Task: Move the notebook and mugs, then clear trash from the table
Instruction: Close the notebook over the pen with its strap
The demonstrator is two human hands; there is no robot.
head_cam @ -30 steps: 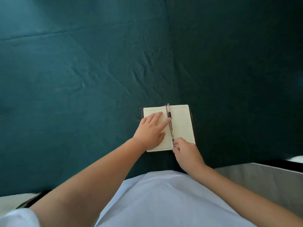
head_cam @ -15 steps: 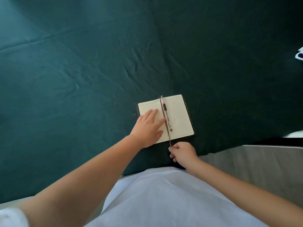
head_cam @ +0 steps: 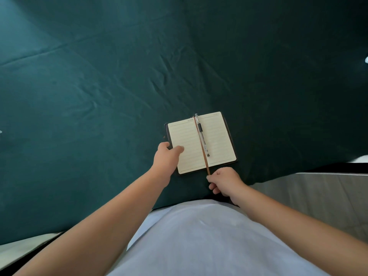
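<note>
An open notebook (head_cam: 217,140) with cream lined pages and a dark cover lies on the dark green tablecloth (head_cam: 99,96), near the table's front edge. A clear pen (head_cam: 201,134) rests along its middle fold beside a brown ribbon bookmark (head_cam: 201,144). My left hand (head_cam: 166,156) grips the notebook's left edge, thumb on the page and fingers under the cover. My right hand (head_cam: 224,182) sits just below the notebook, fingers pinched on the ribbon's lower end. No mugs or trash are in view.
A small white object (head_cam: 366,59) shows at the far right edge. The table's front edge runs under my arms, with grey floor (head_cam: 318,196) at the right. My pale shirt (head_cam: 199,236) fills the bottom of the view.
My left hand slid from lying flat on the left page to gripping the notebook's left edge. My right hand drew back off the page and now pinches the ribbon below it.
</note>
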